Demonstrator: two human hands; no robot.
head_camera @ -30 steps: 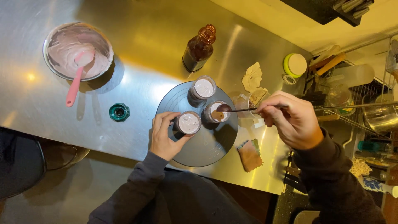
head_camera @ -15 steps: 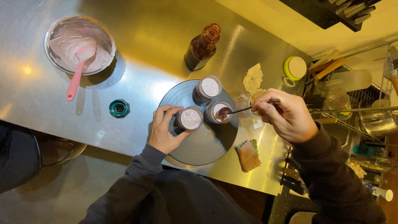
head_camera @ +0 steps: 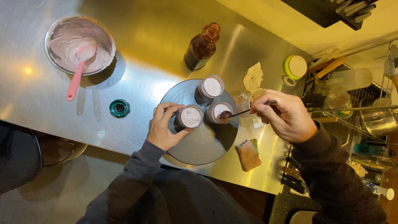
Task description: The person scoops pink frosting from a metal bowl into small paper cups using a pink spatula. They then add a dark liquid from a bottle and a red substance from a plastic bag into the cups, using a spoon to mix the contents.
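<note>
At the far left of the brushed steel tabletop [head_camera: 166,37] sits a round metal bowl [head_camera: 108,39], its inside smeared with pale pink, creamy batter. A pink spatula [head_camera: 76,76] with a soft, flat blade leans in it, the handle hanging over the rim toward the tabletop's near edge. Right of the bowl, well apart, stands a small teal glass jar [head_camera: 119,108], round and open-topped.

Next comes a dark, matte round turntable [head_camera: 207,143] with fine concentric rings. The left hand [head_camera: 163,128] curls around the nearest small cup [head_camera: 190,117], fingers and thumb closed on its sides; the cup is cylindrical and filled with smooth pale cream. Two more like it stand on the disc: one farther back [head_camera: 212,86], one just to the right [head_camera: 220,111]. Beyond the disc stands an amber glass bottle [head_camera: 202,46], ribbed at the neck.

The right hand [head_camera: 286,116] pinches a thin spoon [head_camera: 244,112], whose dark, glossy tip rests on the right cup's cream. Near it lie a crumpled paper scrap [head_camera: 253,77], a rough tan sponge [head_camera: 249,154] and a yellow-rimmed round lid [head_camera: 296,66].
</note>
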